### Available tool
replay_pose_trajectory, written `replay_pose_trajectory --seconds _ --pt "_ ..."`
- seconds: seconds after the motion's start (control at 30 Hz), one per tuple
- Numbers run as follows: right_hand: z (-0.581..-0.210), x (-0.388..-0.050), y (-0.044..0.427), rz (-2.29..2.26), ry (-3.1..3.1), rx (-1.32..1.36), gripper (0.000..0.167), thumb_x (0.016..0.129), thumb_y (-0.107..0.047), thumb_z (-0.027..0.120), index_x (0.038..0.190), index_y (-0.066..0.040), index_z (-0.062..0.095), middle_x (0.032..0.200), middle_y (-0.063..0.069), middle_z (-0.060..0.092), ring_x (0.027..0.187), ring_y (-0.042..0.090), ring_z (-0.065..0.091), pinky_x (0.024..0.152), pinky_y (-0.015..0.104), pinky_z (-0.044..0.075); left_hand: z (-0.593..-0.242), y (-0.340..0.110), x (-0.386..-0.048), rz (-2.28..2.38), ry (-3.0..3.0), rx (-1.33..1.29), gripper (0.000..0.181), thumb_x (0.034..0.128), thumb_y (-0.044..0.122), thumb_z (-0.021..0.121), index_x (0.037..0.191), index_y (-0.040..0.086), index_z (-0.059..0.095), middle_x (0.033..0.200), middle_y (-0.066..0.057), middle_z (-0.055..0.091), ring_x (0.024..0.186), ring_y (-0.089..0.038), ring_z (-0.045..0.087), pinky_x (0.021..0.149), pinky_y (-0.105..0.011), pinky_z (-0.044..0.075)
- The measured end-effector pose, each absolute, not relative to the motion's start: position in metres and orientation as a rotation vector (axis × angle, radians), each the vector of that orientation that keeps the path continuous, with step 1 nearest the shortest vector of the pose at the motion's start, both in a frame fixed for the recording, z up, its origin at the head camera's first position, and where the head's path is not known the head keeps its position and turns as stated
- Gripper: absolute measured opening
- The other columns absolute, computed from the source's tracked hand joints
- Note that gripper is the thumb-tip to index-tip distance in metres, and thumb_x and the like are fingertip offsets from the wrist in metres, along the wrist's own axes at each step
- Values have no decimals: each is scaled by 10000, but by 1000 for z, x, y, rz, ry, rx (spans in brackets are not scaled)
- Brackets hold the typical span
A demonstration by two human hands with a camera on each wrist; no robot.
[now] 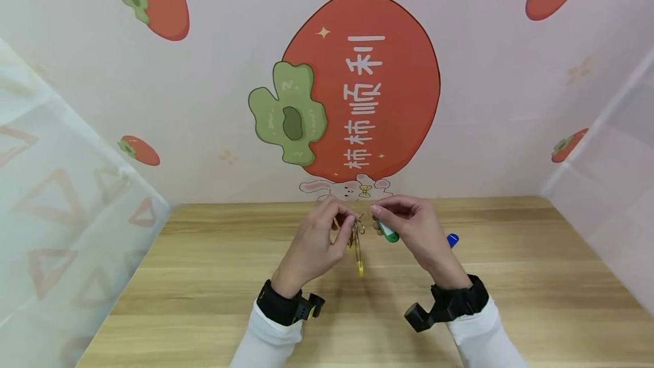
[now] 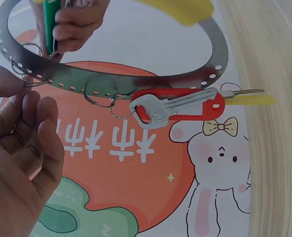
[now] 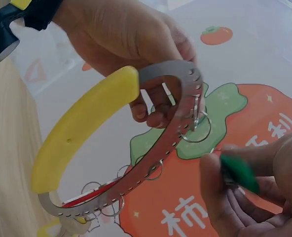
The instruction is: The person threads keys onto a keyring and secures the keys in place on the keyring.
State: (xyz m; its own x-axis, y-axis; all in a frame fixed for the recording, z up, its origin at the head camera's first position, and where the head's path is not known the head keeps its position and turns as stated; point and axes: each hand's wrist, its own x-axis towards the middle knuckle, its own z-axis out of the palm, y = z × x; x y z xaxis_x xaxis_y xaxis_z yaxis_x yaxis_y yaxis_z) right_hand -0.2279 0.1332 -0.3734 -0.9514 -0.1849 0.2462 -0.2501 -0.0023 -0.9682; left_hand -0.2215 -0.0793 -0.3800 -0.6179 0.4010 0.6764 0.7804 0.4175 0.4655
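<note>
Just above the counter [image 1: 204, 300] we're looking at two busy hands. The left hand [image 1: 322, 234] has its fingers pinched on a small split ring [image 2: 36, 83], which seems to be what's holding up the metal hoop [image 2: 131, 81] with the yellow handle [image 3: 84, 131]. The right hand [image 1: 421, 231] has its fingers curled round a green key tag [image 1: 391, 235], near the hoop.

What could bite us? That left pinch is tiny, and the handle hangs low like a pendulum. One slip and we'd guess the whole hoop swings or drops, taking the silver key [image 2: 158, 111] and red tag [image 2: 210, 114] along. Split rings are springy too, so prying one could ping it loose and send the green tag skittering toward the blue thing [image 1: 453, 239] by the right hand. Plus the other rings [image 2: 94, 102] sit close together, so we can easily imagine stuff snagging.

As for writing: the big persimmon [image 1: 403, 90] on the backdrop [image 1: 225, 72] reads 柿柿顺利. The green tag shows a whitish panel and the red one has a white window partly behind the key, but we can't make out lettering on either. No brands we can read.
</note>
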Motion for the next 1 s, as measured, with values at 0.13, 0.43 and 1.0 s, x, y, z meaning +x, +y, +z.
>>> replay_pose_trajectory --seconds 0.13,0.43,1.0 --pt "-372 -229 133 2215 -2130 489 227 963 -34 684 1130 120 682 972 264 690 779 230 727 754 384 613 -377 -79 -223 -1083 -2228 -980 35 1000 46 596 998 34 629 904 -9 579 795 -117 578 674 -282 524" --pt "-369 -227 130 2249 -2132 530 256 958 -98 713 1116 103 704 915 134 713 754 233 688 699 358 610 -377 -82 -223 -1089 -2239 -987 32 990 35 611 994 44 641 895 14 573 792 -100 567 679 -249 516" --pt "-372 -225 132 2228 -2129 456 234 957 -82 707 1030 141 707 886 96 702 743 189 658 662 261 565 -380 -77 -217 -1016 -2265 -1032 25 982 32 636 1000 43 621 914 4 567 782 -102 560 664 -248 531"
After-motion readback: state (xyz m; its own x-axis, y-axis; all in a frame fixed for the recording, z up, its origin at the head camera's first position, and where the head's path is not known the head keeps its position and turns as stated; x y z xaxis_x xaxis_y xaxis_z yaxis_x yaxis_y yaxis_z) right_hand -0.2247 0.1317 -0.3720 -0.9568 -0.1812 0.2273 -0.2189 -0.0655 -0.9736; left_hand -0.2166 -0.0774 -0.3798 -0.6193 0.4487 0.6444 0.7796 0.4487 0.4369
